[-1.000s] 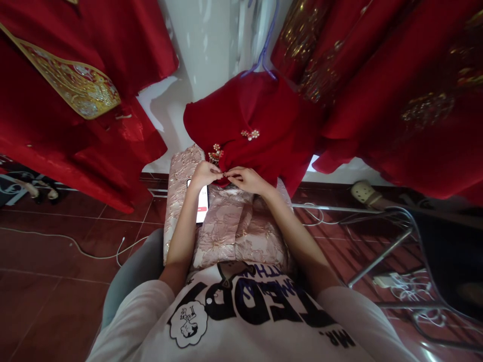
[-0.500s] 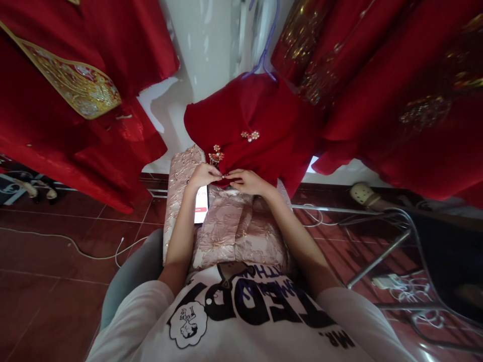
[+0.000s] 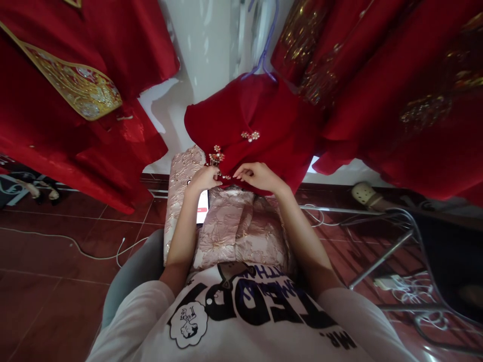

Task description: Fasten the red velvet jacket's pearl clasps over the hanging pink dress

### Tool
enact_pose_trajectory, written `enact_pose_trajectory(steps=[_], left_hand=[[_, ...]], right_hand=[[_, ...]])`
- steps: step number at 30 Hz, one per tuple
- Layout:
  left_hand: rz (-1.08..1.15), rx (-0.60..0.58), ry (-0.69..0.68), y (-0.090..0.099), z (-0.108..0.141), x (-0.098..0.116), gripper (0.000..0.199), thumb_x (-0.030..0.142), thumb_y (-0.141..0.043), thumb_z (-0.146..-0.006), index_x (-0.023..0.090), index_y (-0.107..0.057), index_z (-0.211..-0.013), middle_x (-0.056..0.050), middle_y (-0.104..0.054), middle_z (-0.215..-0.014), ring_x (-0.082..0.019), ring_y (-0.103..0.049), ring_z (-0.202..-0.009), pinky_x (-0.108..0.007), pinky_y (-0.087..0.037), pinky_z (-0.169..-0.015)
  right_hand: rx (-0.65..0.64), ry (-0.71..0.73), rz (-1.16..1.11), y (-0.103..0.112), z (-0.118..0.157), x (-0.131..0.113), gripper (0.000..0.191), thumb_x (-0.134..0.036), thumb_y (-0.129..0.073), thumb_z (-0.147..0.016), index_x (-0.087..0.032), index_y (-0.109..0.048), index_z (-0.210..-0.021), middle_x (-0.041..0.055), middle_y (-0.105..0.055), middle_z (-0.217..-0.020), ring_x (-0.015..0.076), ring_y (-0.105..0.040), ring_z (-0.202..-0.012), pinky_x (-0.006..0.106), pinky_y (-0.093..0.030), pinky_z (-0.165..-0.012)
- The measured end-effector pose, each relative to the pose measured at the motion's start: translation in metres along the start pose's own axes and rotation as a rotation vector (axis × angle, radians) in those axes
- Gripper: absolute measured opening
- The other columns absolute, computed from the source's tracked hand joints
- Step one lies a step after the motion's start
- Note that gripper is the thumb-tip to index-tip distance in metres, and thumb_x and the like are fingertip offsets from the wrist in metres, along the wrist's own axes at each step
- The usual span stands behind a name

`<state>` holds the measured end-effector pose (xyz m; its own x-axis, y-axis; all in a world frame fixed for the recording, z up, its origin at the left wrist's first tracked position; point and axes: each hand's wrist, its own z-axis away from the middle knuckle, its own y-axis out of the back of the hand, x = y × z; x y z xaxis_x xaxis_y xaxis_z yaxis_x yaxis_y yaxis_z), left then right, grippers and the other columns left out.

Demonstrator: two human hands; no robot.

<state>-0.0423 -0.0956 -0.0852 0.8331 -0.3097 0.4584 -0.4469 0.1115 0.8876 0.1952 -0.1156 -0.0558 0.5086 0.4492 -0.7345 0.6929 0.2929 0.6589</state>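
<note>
A red garment (image 3: 279, 120) hangs from a purple hanger (image 3: 260, 65), its lower part over my lap. It carries a flower-shaped beaded ornament (image 3: 250, 136) at the chest and a larger beaded brooch-like ornament (image 3: 216, 157) lower left. My left hand (image 3: 204, 178) is closed at the garment's lower edge, pinching a short beaded strand (image 3: 224, 176) just below that ornament. Just right of the strand, my right hand (image 3: 258, 177) hovers over the red cloth with thumb and fingertips drawn together; anything between them is too small to make out.
Pink brocade fabric (image 3: 226, 231) covers my lap, with a lit phone (image 3: 203, 208) on it beneath my left wrist. Red embroidered garments (image 3: 143, 40) hang on both sides. A metal-framed chair (image 3: 381, 261), white cables (image 3: 407, 291) and a clog (image 3: 364, 193) are at right.
My right hand has moved right, away from my left hand, leaving a gap where their fingertips met. The beaded strand now shows by my left fingers, which have shifted slightly.
</note>
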Motion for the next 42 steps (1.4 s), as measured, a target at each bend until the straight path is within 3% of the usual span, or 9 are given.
enact_pose_trajectory(steps=[8, 12, 15, 22, 29, 31, 36, 39, 42], left_hand=[[-0.049, 0.067, -0.038, -0.008, -0.005, 0.005, 0.029, 0.011, -0.081, -0.077, 0.021, -0.058, -0.062, -0.005, -0.065, -0.07, -0.027, -0.069, -0.08, -0.031, -0.048, -0.075], [-0.068, 0.125, -0.116, -0.009, -0.005, 0.005, 0.005, 0.016, -0.08, -0.082, 0.016, -0.075, -0.081, -0.013, -0.073, -0.103, -0.031, -0.071, -0.098, -0.035, -0.053, -0.088], [-0.045, 0.178, -0.185, -0.007, -0.005, 0.005, 0.011, 0.017, -0.078, -0.084, 0.014, -0.079, -0.095, -0.016, -0.071, -0.121, -0.034, -0.067, -0.117, -0.037, -0.053, -0.099], [0.018, 0.166, -0.132, -0.006, -0.005, 0.003, 0.007, 0.016, -0.074, -0.087, 0.016, -0.08, -0.084, -0.011, -0.076, -0.09, -0.029, -0.072, -0.091, -0.034, -0.051, -0.085], [0.074, 0.187, -0.075, -0.012, -0.008, 0.001, 0.012, 0.013, -0.073, -0.086, 0.018, -0.08, -0.077, -0.01, -0.078, -0.081, -0.029, -0.076, -0.086, -0.033, -0.053, -0.087], [0.174, 0.182, -0.077, -0.014, -0.007, -0.002, 0.003, 0.018, -0.077, -0.084, 0.017, -0.079, -0.085, -0.009, -0.08, -0.087, -0.029, -0.077, -0.089, -0.033, -0.054, -0.089], [0.754, 0.157, -0.096, -0.016, -0.006, -0.004, 0.073, 0.03, -0.092, -0.07, 0.015, -0.062, -0.135, -0.015, -0.073, -0.133, -0.026, -0.072, -0.12, -0.034, -0.057, -0.102], [1.04, 0.174, -0.006, -0.014, -0.01, 0.002, 0.058, 0.04, -0.077, -0.089, 0.017, -0.059, -0.14, -0.016, -0.068, -0.142, -0.025, -0.068, -0.13, -0.033, -0.058, -0.104], [1.184, 0.242, 0.091, -0.014, -0.015, 0.009, 0.042, 0.043, -0.053, -0.107, 0.015, -0.065, -0.136, -0.016, -0.071, -0.136, -0.022, -0.071, -0.122, -0.033, -0.059, -0.101]], right_hand=[[0.004, 0.017, -0.044, -0.002, -0.001, 0.004, 0.027, -0.011, -0.054, -0.086, -0.017, -0.079, -0.093, 0.0054, -0.082, -0.096, 0.0177, -0.078, -0.09, 0.032, -0.061, -0.087], [0.008, 0.027, -0.054, -0.003, -0.002, 0.004, 0.026, -0.011, -0.054, -0.087, -0.017, -0.078, -0.094, 0.0058, -0.082, -0.095, 0.0175, -0.078, -0.09, 0.031, -0.061, -0.086], [0.003, 0.019, -0.06, -0.003, -0.002, 0.005, 0.026, -0.012, -0.054, -0.089, -0.017, -0.078, -0.096, 0.0062, -0.082, -0.095, 0.018, -0.078, -0.089, 0.031, -0.061, -0.084], [0.015, 0.02, -0.061, 0.001, -0.002, 0.006, 0.023, -0.018, -0.056, -0.092, -0.017, -0.078, -0.097, 0.0063, -0.081, -0.095, 0.0174, -0.077, -0.086, 0.031, -0.06, -0.082], [0.02, 0.03, -0.086, 0.003, -0.001, 0.006, 0.022, -0.019, -0.056, -0.091, -0.016, -0.077, -0.097, 0.0075, -0.081, -0.097, 0.0182, -0.077, -0.087, 0.032, -0.061, -0.084], [0.02, 0.033, -0.085, 0.004, -0.001, 0.006, 0.021, -0.02, -0.057, -0.091, -0.017, -0.077, -0.097, 0.0067, -0.081, -0.097, 0.018, -0.077, -0.086, 0.032, -0.061, -0.084], [0.03, 0.023, -0.059, 0.005, 0.0, 0.006, 0.023, -0.021, -0.056, -0.093, -0.017, -0.078, -0.098, 0.0058, -0.08, -0.094, 0.0182, -0.076, -0.086, 0.033, -0.06, -0.084], [0.027, 0.022, -0.069, 0.006, 0.001, 0.005, 0.022, -0.02, -0.056, -0.094, -0.017, -0.078, -0.097, 0.0059, -0.081, -0.098, 0.0177, -0.076, -0.087, 0.033, -0.06, -0.087], [0.028, 0.025, -0.074, 0.006, 0.001, 0.004, 0.021, -0.019, -0.057, -0.094, -0.017, -0.077, -0.096, 0.0062, -0.081, -0.1, 0.0176, -0.076, -0.087, 0.033, -0.06, -0.088]])
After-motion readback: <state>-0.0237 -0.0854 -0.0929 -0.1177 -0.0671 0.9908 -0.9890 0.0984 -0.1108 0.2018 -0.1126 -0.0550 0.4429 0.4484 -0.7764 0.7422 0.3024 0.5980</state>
